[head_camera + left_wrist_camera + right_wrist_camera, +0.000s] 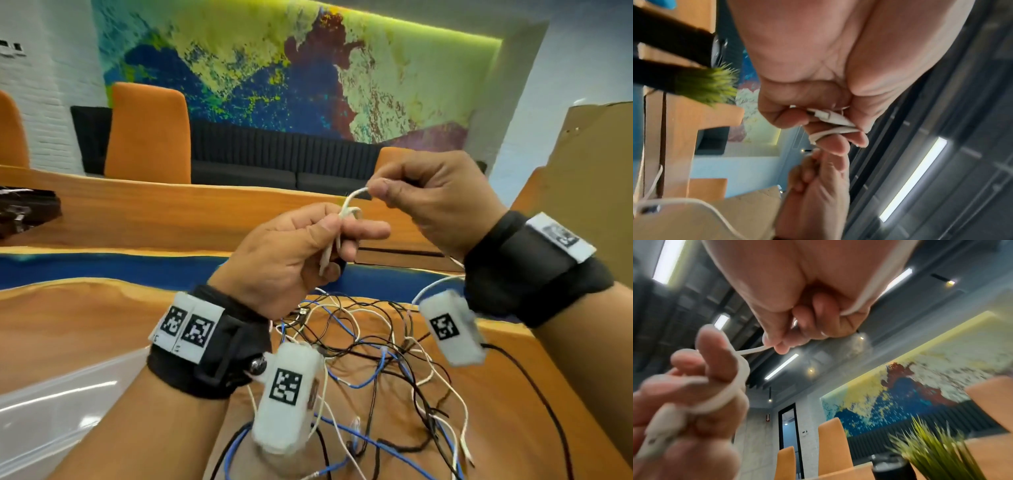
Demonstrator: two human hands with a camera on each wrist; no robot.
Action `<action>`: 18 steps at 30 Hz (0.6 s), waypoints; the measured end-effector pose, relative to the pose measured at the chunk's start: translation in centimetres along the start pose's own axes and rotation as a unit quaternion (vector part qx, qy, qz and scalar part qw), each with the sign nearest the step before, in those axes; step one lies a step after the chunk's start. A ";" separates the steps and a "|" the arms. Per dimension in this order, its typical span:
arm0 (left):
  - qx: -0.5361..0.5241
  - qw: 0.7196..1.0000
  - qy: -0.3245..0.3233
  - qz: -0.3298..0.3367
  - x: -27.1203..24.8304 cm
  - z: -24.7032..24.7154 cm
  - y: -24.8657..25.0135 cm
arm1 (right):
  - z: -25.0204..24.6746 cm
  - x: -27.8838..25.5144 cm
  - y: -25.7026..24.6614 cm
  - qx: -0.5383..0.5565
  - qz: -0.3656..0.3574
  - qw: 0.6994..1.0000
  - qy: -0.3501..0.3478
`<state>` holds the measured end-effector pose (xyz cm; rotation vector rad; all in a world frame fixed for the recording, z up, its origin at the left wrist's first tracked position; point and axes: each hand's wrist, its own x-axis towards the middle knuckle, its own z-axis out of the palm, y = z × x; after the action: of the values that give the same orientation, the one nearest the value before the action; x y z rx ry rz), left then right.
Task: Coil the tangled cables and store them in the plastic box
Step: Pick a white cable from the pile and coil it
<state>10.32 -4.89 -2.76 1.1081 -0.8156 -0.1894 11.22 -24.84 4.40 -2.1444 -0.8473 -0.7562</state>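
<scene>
My left hand point(322, 236) is raised above the table and pinches a white cable point(346, 209) against its fingers; the cable loops round the fingers point(719, 369), and its white plug point(828, 116) lies in the palm. My right hand point(387, 192) pinches the same white cable point(754, 351) just above and to the right of the left hand. Below both hands a tangle of black, white and blue cables point(370, 359) lies on the wooden table point(85, 318). A clear plastic box point(58, 411) sits at the lower left.
Orange chairs point(149, 133) stand beyond the far table edge. A dark object point(24, 209) lies at the far left. A cardboard sheet point(589, 178) stands at the right. A green spiky plant point(937, 449) in a dark pot stands on the table.
</scene>
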 end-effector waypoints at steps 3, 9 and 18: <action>-0.117 0.992 0.020 0.034 0.0 -0.2 -0.1 | 1.9 -1.2 0.9 -0.020 0.044 0.997 -0.062; 0.239 0.959 0.104 0.114 0.1 -1.8 0.4 | 3.5 -2.8 -1.4 -0.180 -0.025 0.964 -0.192; 0.169 0.985 0.040 -0.009 0.0 -1.6 -0.2 | 1.9 -1.5 -0.1 -0.033 -0.068 0.996 0.037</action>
<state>11.43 -3.87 -3.22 1.4332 -0.7841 -0.0205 10.67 -23.82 2.27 -2.1188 -0.9489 -0.9387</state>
